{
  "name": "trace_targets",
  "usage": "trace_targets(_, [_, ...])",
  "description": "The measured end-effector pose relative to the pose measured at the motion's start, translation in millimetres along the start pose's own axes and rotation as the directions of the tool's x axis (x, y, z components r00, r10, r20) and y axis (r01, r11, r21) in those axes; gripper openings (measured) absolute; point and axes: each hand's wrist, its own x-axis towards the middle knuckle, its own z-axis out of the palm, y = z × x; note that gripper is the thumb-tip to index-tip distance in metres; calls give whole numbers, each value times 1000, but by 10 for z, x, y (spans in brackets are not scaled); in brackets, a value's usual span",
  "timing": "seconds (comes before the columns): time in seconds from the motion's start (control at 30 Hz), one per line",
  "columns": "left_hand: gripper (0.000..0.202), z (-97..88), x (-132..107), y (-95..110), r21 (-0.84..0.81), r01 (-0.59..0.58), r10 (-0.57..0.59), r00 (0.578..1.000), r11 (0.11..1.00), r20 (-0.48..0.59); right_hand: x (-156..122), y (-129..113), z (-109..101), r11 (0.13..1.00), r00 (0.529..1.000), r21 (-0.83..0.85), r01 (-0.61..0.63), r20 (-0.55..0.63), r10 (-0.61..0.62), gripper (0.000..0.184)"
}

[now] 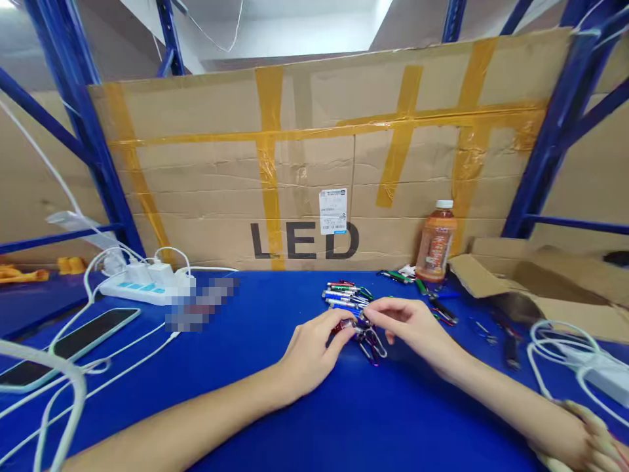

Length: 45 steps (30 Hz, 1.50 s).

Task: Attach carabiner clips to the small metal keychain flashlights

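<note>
My left hand (314,351) rests on the blue table (255,393) with its fingertips pinched on a small red keychain piece (343,325). My right hand (410,328) meets it from the right, thumb and forefinger pinched on the same piece. Under both hands lies a bunch of metal carabiner clips (372,342), purple and silver. Just behind the fingers sits a pile of small coloured keychain flashlights (345,295).
A taped cardboard sheet marked LED (304,170) forms the back wall. An orange drink bottle (436,241) stands at right beside an open cardboard box (540,282). A white power strip (147,283), white cables, and a phone (73,341) lie at left. A white charger (590,370) lies right.
</note>
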Motion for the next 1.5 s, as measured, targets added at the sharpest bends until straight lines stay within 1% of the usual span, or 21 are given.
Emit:
trace_targets(0.13, [18, -5, 1, 4, 15, 17, -17, 1000, 1000, 18, -16, -28, 2, 1000, 1000, -4, 1, 9, -1, 36])
trace_targets(0.33, [19, -12, 11, -6, 5, -5, 5, 999, 1000, 50, -9, 26, 36, 999, 997, -22, -26, 74, 27, 37])
trace_targets(0.57, [18, -19, 31, -1, -6, -3, 3, 999, 1000, 42, -20, 12, 19, 998, 999, 59, -27, 22, 26, 39])
trace_targets(0.73, [19, -7, 46, -35, -35, 28, -27, 999, 999, 27, -46, -2, 24, 997, 995, 72, -16, 97, 9, 40])
trace_targets(0.87, [18, 0, 50, -44, -26, -5, 6, 999, 1000, 38, -50, 19, 29, 998, 990, 64, 17, 139, -26, 38])
trace_targets(1.1, [18, 9, 34, -39, -52, -134, 137, 988, 990, 64, -48, 35, 10, 998, 978, -29, 54, 202, -47, 33])
trace_targets(1.17, [19, 8, 32, -46, -57, -146, 150, 986, 988, 72, -44, 37, 2, 997, 976, -58, 57, 212, -43, 32])
trace_targets(1.3, [20, 9, 32, -62, -71, -148, 154, 984, 986, 90, -29, 68, -6, 997, 973, -75, 12, 229, 5, 34])
trace_targets(1.37, [19, 15, 37, -68, -73, -137, 144, 984, 988, 102, -18, 94, -12, 994, 980, -111, 17, 200, 6, 34])
trace_targets(1.4, [19, 19, 42, -69, -74, -128, 135, 985, 989, 104, -13, 106, -17, 989, 986, -143, 45, 162, -21, 34])
trace_targets(1.43, [20, 25, 48, -71, -74, -118, 126, 986, 990, 105, -9, 114, -24, 979, 990, -183, 95, 118, -74, 32])
trace_targets(1.47, [21, 30, 53, -73, -75, -112, 119, 987, 991, 105, -6, 118, -34, 960, 985, -226, 167, 83, -152, 31])
trace_targets(1.5, [22, 35, 58, -75, -75, -107, 115, 988, 991, 103, -4, 118, -46, 929, 967, -269, 255, 70, -246, 28])
